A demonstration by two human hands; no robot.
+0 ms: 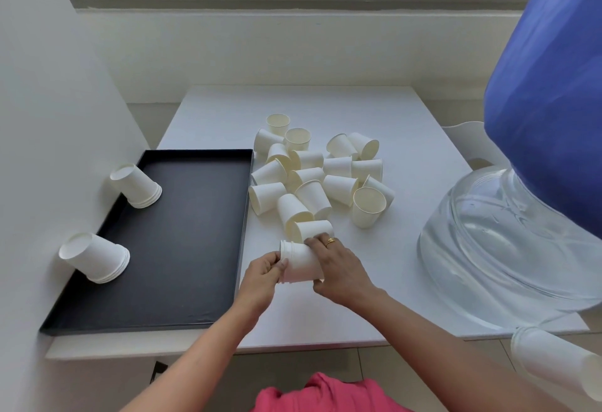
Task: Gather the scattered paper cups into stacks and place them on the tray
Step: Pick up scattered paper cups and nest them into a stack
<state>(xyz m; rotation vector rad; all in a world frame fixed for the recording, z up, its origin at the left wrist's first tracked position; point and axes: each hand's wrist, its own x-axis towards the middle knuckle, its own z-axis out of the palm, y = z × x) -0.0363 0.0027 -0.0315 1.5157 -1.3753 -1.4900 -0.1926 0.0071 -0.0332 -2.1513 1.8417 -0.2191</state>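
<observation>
White table [407, 248]: both hands' fingers [317, 242] clasp a sideways cup stack [301, 265] beside the tray [195, 232].

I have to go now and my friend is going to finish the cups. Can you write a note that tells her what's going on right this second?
Left hand and right hand: both closed on a short stack of white paper cups, held sideways just above the white table.
Done: two short stacks of white cups, one farther and one nearer, sit upside down along the left side of the flat black rectangular tray.
Left: a pile of loose white paper cups, some upright and some tipped over, lies on the table right of the tray. Stack these, then put every stack on the tray, including the one in hand.
</observation>
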